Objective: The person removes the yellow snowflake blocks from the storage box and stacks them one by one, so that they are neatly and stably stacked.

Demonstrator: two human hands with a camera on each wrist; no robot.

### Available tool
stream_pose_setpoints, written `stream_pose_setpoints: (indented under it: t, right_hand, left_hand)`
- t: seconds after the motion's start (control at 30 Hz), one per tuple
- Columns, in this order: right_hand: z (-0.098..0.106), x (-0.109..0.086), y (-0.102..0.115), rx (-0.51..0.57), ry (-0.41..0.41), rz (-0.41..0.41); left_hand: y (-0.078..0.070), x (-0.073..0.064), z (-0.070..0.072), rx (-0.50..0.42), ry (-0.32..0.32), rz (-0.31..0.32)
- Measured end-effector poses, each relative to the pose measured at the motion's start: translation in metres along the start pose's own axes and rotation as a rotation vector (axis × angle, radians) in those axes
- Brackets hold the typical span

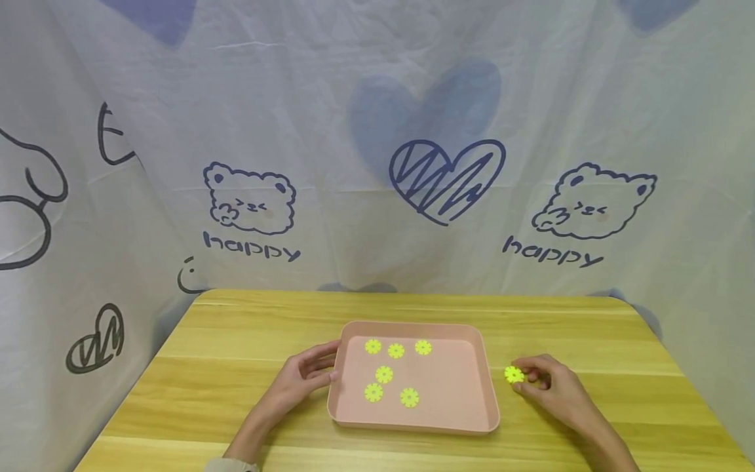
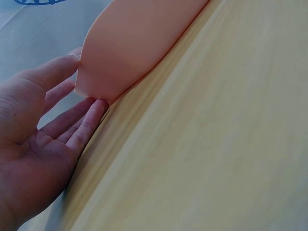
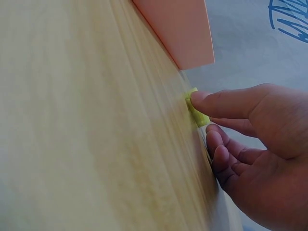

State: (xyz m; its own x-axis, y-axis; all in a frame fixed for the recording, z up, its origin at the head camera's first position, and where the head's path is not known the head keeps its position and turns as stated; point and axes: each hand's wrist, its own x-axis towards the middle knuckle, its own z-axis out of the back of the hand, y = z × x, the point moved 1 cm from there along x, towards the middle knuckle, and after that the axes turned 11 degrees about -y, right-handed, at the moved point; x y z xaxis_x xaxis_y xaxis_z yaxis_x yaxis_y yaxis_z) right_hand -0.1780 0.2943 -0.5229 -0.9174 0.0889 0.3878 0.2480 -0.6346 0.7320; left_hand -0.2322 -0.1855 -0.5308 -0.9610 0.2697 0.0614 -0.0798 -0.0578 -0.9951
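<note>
A pink tray (image 1: 451,377) lies on the table with several yellow notched plastic discs (image 1: 384,374) spread over its left and middle part. My left hand (image 1: 299,375) is at the tray's left side. In the left wrist view, its thumb meets the wall near the rim, and lower fingers (image 2: 89,122) reach the bottom edge. To the right of the tray, my right hand (image 1: 551,387) pinches another yellow notched disc (image 1: 514,374) between thumb and fingers. The right wrist view shows this disc (image 3: 196,109) edge-on, close over the tabletop, partly covered by the thumb.
The wooden table (image 1: 265,314) carries the tray near its middle. A pale curtain (image 1: 330,216) with printed hearts and bears hangs behind the table and along its left side. The tray's raised wall (image 1: 488,387) stands between the right hand and the discs inside.
</note>
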Motion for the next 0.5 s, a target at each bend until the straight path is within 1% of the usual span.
stream_pose_setpoints:
  t: [0.1,0.4,0.5]
  right_hand:
    - [-0.0001,0.0004,0.0003,-0.010,0.000,-0.007]
    - [-0.0005,0.0007,-0.0006,0.005,-0.005,-0.035]
    - [0.0002,0.0006,0.0000,0.018,-0.010,-0.038]
  left_hand:
    - [0.0002,0.0002,0.0002,0.007,0.004,-0.010]
    - [-0.0005,0.0006,-0.0004,-0.003,-0.010,0.014]
    - [-0.0001,0.0002,0.0001,-0.005,-0.007,0.006]
